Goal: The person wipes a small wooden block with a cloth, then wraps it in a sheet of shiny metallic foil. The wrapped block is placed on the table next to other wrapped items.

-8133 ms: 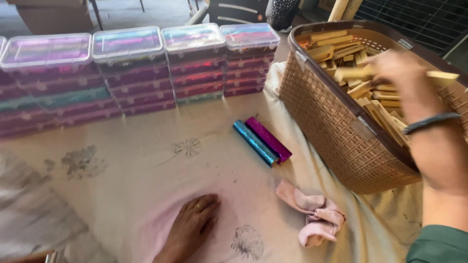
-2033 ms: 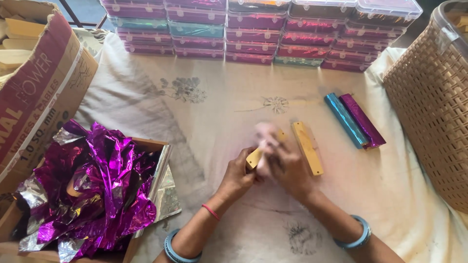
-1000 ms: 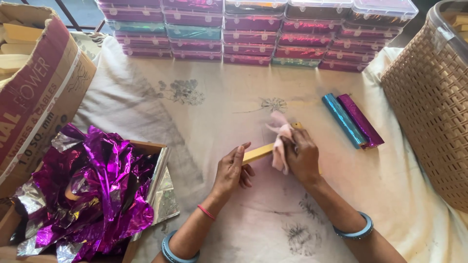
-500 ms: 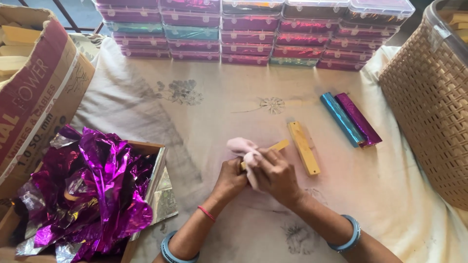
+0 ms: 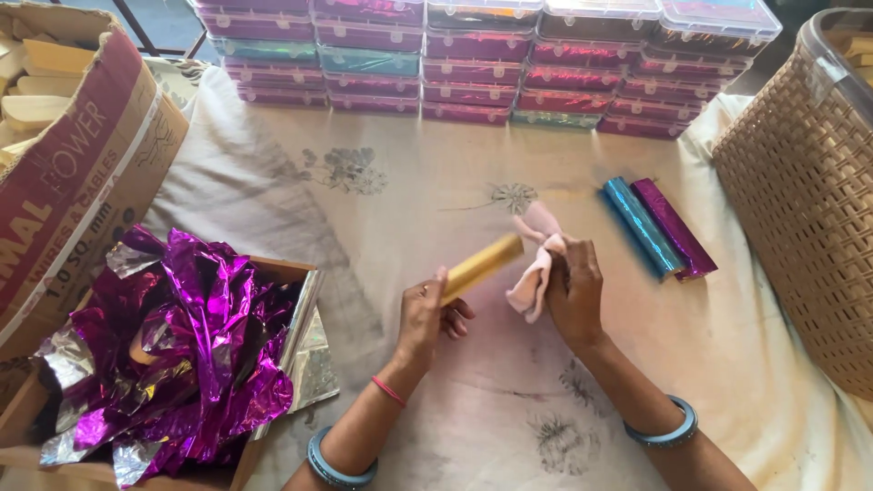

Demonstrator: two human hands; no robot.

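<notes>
Wooden stick (image 5: 482, 265) gripped by left hand (image 5: 427, 314); right hand (image 5: 573, 291) clutches pink cloth (image 5: 532, 273) beside it.

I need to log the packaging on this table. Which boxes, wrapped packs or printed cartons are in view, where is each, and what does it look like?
Cardboard carton: far left, brown with a red printed band, pale sticks inside.
Plastic boxes: stacked along the far edge, clear lids, pink, purple and teal contents.
Foil sheets: lower left in an open box, crumpled purple and silver.
Wrapped bars: right of the hands, one blue, one purple, side by side.
Basket: right edge, tan woven.
</notes>
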